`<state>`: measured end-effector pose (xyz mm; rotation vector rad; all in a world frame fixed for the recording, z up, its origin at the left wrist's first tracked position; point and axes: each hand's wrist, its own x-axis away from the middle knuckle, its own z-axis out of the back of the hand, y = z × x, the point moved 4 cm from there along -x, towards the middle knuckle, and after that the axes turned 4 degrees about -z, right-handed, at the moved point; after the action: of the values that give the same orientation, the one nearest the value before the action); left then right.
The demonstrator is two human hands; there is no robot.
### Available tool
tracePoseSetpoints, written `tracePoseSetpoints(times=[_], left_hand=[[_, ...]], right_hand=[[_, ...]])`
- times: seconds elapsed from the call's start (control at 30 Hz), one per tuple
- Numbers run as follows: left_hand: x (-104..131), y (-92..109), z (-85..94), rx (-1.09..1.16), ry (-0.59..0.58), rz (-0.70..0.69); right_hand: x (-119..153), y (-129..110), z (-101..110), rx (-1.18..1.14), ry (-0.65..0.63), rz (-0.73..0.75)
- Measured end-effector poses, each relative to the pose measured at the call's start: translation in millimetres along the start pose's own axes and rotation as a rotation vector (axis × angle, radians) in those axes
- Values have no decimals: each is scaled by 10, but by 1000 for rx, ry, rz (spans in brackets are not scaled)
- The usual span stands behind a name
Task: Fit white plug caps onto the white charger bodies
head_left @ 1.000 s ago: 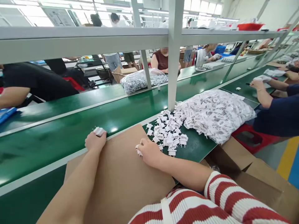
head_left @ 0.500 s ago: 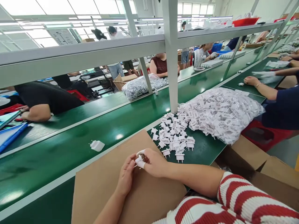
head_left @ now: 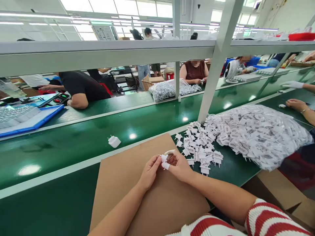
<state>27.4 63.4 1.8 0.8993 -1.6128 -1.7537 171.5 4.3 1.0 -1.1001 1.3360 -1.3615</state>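
Note:
Over the brown cardboard sheet (head_left: 125,183), my two hands meet around one small white plug piece (head_left: 164,158). My left hand (head_left: 150,171) pinches its left side between thumb and fingers. From the right, my right hand (head_left: 179,165) grips it too, with white covers on the thumb and a forefinger. My fingers hide part of the piece. Just right of my hands lies a loose pile of white two-pin plug pieces (head_left: 203,147). A clear plastic bag (head_left: 263,134) full of the same pieces sits behind and to the right of it.
A white charger-like block with pins (head_left: 114,141) lies on the green conveyor belt (head_left: 81,141). A slanted metal post (head_left: 214,72) rises beyond the pile, under a long shelf beam (head_left: 105,55). A co-worker's hand (head_left: 296,105) is at the right; other people sit across the belt.
The camera view has swung left, so everything appears shifted rightward. Both hands still hold the plug piece together, with the left fingertips now closer on it. The co-worker's gloved hand at right has moved.

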Motion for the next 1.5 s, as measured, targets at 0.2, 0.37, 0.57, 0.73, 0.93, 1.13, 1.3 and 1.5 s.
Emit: tracePoseSetpoints(times=[0.2,0.37,0.57,0.73,0.93,1.13,1.3,1.5], left_hand=[[-26,-21,8,50,-39,42],[-27,-18,12,75,-98,70],[-11,20,-6,82,-121,82],[-1,54,-39,68,-135,78],[-4,25,-35,52,-144,78],[-19,-18,-25,75,-137,75],[-10,-31,-21,146,-104,53],[12,-64,-14,151,-141,47]], right_hand=[[24,-72,5,-127,34,-57],[54,-68,-29,-215,17,-94],[78,-110,-26,-228,9,-108],[72,-130,-4,-188,16,-99],[71,-51,-31,-206,-1,-79],[93,-72,-26,-144,-6,3],[116,-210,22,12,28,114],[144,-183,27,118,27,86]])
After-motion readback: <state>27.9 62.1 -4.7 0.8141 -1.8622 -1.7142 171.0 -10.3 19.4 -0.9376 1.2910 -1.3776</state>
